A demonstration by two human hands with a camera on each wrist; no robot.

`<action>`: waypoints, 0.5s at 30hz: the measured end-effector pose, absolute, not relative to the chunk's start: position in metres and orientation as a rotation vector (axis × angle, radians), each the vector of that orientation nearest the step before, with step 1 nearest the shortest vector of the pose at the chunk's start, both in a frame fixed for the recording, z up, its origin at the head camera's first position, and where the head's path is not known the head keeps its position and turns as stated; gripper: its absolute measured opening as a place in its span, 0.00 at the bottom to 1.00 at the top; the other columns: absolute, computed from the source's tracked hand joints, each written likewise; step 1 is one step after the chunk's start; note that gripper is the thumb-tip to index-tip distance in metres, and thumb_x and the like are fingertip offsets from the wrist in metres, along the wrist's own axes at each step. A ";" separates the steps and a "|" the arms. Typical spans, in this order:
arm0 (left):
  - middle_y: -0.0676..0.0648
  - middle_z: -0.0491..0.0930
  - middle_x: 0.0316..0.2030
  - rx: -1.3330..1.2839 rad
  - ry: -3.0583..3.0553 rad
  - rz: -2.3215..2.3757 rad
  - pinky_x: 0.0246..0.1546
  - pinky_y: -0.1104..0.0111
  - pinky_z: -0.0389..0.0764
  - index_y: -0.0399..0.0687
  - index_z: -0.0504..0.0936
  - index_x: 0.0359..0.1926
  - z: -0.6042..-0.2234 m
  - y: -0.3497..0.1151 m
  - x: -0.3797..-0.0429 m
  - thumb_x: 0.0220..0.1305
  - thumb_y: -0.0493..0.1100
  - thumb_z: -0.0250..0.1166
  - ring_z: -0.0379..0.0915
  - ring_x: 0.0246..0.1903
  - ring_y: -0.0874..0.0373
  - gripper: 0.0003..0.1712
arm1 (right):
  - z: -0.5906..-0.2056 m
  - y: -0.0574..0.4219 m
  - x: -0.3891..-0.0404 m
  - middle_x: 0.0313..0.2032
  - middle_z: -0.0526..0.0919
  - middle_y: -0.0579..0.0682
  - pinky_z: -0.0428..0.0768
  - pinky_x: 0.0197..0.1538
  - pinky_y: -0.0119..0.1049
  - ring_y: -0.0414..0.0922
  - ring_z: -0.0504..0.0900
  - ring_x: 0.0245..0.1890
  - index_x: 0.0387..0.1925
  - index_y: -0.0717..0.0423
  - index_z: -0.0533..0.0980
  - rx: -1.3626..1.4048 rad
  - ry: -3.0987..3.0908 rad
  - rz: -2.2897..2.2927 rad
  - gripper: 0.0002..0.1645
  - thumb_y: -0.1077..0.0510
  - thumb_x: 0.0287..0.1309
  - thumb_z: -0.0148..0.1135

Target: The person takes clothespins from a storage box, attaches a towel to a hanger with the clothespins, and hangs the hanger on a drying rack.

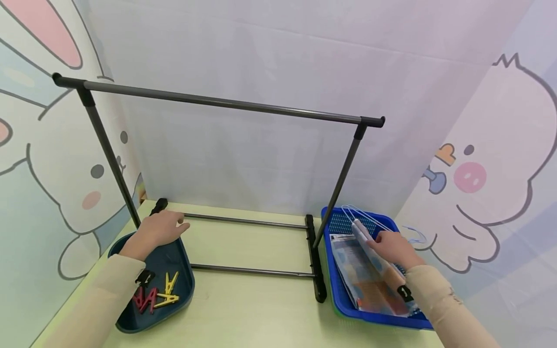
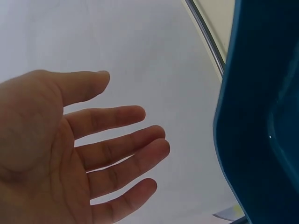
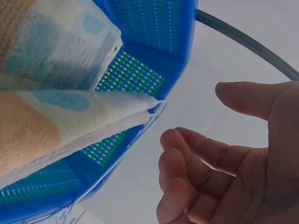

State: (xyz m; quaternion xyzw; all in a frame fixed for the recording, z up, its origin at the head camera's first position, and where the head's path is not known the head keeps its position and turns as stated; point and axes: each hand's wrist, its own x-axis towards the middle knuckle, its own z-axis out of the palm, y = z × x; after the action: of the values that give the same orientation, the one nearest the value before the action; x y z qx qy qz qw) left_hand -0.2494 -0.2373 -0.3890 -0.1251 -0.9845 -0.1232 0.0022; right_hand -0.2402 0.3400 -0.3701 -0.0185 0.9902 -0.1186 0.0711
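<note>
My left hand (image 1: 160,228) hovers over the back of a dark blue tray (image 1: 183,295), fingers spread loosely and palm bare in the left wrist view (image 2: 107,149). Red clothespins (image 1: 150,298) and yellow clothespins (image 1: 169,290) lie in that tray. At the right, my right hand (image 1: 397,247) is over a blue basket (image 1: 348,311). Its fingers bend slightly, the thumb stands apart, and nothing is between them in the right wrist view (image 3: 219,158). Beside it, a folded, patterned towel (image 1: 370,251) hangs on a light blue wire hanger (image 1: 363,212). Another patterned cloth (image 1: 348,261) lies in the basket.
A dark metal rack (image 1: 226,102) stands between tray and basket, its top bar high above the table (image 1: 248,309). Two low bars and a black foot (image 1: 317,270) run near the basket. A pale curtain (image 1: 243,159) hangs behind.
</note>
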 end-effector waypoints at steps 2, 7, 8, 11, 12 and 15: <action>0.48 0.76 0.26 -0.379 -3.093 -0.386 0.19 0.64 0.67 0.39 0.79 0.40 -0.391 -0.241 -0.249 0.66 0.46 0.58 0.65 0.18 0.58 0.14 | -0.371 0.344 -0.240 0.27 0.79 0.51 0.78 0.31 0.43 0.47 0.75 0.26 0.39 0.64 0.78 -0.032 2.961 -0.360 0.26 0.42 0.61 0.57; 0.50 0.69 0.18 -0.360 -3.092 -0.384 0.19 0.65 0.62 0.46 0.75 0.26 -0.395 -0.250 -0.246 0.66 0.46 0.58 0.62 0.17 0.58 0.12 | -0.371 0.353 -0.240 0.28 0.79 0.53 0.78 0.33 0.46 0.48 0.76 0.27 0.40 0.66 0.78 -0.004 2.944 -0.348 0.27 0.43 0.62 0.56; 0.50 0.67 0.17 -0.362 -3.091 -0.390 0.19 0.65 0.62 0.48 0.73 0.24 -0.396 -0.251 -0.245 0.66 0.45 0.58 0.61 0.17 0.58 0.13 | -0.371 0.354 -0.240 0.28 0.79 0.53 0.78 0.33 0.46 0.48 0.76 0.27 0.40 0.66 0.78 -0.004 2.944 -0.343 0.27 0.43 0.62 0.56; 0.51 0.65 0.16 -0.370 -3.090 -0.398 0.20 0.65 0.61 0.50 0.70 0.22 -0.398 -0.255 -0.244 0.66 0.45 0.58 0.61 0.16 0.58 0.15 | -0.371 0.360 -0.239 0.27 0.79 0.53 0.78 0.33 0.46 0.47 0.76 0.27 0.39 0.67 0.79 -0.002 2.938 -0.344 0.26 0.44 0.62 0.57; 0.51 0.65 0.16 -0.371 -3.092 -0.397 0.20 0.65 0.61 0.50 0.70 0.22 -0.398 -0.257 -0.244 0.66 0.45 0.58 0.61 0.16 0.58 0.15 | -0.371 0.362 -0.238 0.27 0.79 0.52 0.78 0.33 0.46 0.47 0.76 0.26 0.38 0.67 0.79 -0.008 2.936 -0.345 0.26 0.44 0.62 0.57; 0.50 0.66 0.17 -0.355 -3.108 -0.396 0.21 0.64 0.62 0.48 0.70 0.23 -0.400 -0.261 -0.244 0.66 0.45 0.57 0.61 0.17 0.57 0.14 | -0.371 0.368 -0.237 0.26 0.79 0.52 0.79 0.33 0.46 0.46 0.76 0.26 0.37 0.67 0.79 -0.011 2.926 -0.365 0.25 0.46 0.62 0.57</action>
State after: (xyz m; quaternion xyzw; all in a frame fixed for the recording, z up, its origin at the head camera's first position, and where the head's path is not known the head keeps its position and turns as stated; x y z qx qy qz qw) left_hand -0.2435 -0.2612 -0.4004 -0.1125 -0.9857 -0.1257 -0.0056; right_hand -0.2371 0.3678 -0.3707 -0.0036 0.9877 -0.1233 0.0965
